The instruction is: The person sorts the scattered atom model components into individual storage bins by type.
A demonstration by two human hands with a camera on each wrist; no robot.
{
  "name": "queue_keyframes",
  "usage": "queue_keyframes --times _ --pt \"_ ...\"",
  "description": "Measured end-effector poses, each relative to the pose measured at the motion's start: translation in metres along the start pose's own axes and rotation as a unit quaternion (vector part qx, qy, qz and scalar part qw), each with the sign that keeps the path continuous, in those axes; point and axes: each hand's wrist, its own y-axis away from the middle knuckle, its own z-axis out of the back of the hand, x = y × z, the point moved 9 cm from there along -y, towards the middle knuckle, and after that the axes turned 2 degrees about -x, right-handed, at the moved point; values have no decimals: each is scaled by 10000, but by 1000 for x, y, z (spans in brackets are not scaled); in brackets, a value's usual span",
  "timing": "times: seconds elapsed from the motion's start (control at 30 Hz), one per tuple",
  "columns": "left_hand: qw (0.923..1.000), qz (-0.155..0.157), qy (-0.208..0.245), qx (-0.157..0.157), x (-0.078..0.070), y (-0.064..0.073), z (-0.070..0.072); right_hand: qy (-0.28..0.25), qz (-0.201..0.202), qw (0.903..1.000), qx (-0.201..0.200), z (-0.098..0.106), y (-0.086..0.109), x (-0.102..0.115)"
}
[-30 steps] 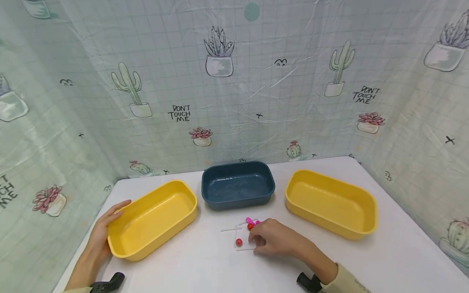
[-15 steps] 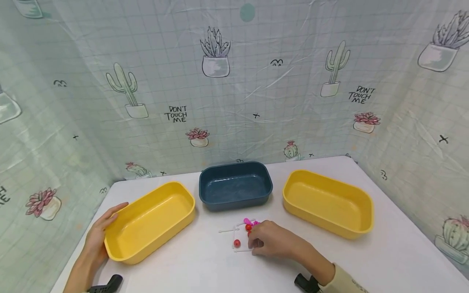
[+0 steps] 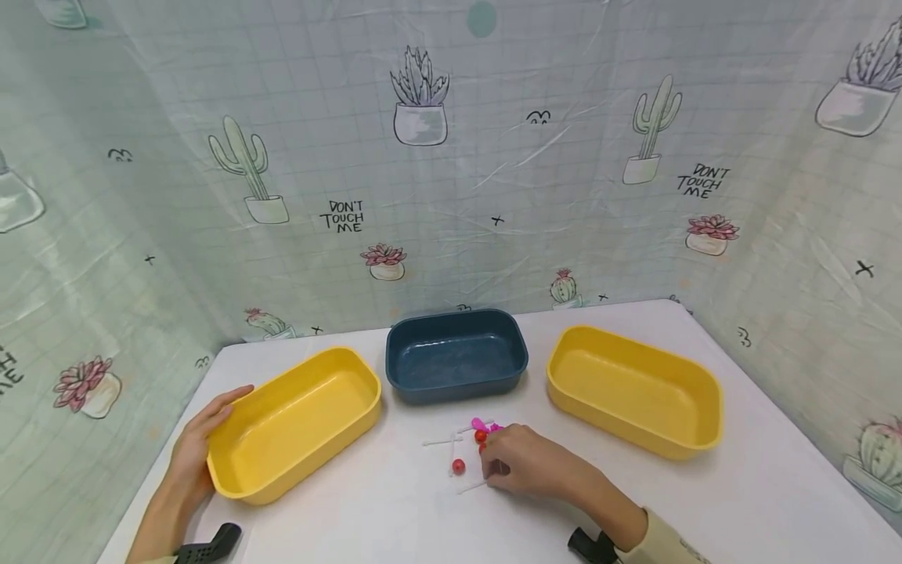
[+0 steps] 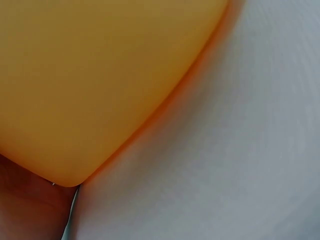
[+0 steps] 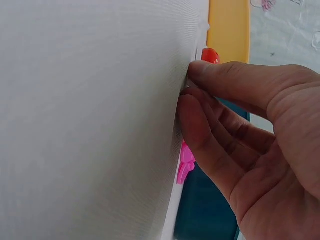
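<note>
1. Head view: right hand (image 3: 517,468) down on the white table (image 3: 705,509), fingertips curled onto a white stick (image 3: 470,487) at the near edge of a small pile of pieces; seemingly pinching it, though the grip itself hidden under the knuckles; left hand (image 3: 193,458) laid with relaxed fingers against the outer wall of the left yellow tub (image 3: 296,423), steadying it, holding nothing. Judged as the picking-up step, one small piece being pinched off the flat surface; next move likely calls for a fine fingertip lift without scattering the neighbours.

2. Same view, counted: three tubs, namely two yellow, left and right yellow tub (image 3: 634,392), and one dark blue tub (image 3: 456,356) between them, all showing bare floors; two red beads (image 3: 459,467) plainly visible, one loose, one at the fingertips; one pink piece (image 3: 482,425); about three white sticks, exact number hard to tell.

3. Left wrist view: only the tub's yellow wall (image 4: 100,85) close up, a strip of skin at the lower left touching it, white table beside; finger posture not shown here.

4. Right wrist view: thumb and forefinger (image 5: 235,82) closed together against the table on something thin and white, barely visible; red bead just beyond the fingertips; pink piece lying under the hand near the blue tub.
</note>
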Motion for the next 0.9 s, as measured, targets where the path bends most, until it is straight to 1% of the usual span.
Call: queue_keyframes --times 0.1,0.27,0.57,0.77,0.9 --pt "10000 13 17 6 -1 0 0 67 47 10000 18 2 1 1" --pt "9997 30 202 159 -1 0 -2 154 106 9998 -43 6 3 0" --pt "9997 30 131 192 -1 -1 -5 -35 319 9989 -343 16 6 2" --pt "9995 -35 222 243 -2 0 -5 -294 306 9984 -382 21 3 6" --pt "9991 -4 334 273 -3 0 -7 -325 424 9974 -481 25 1 10"
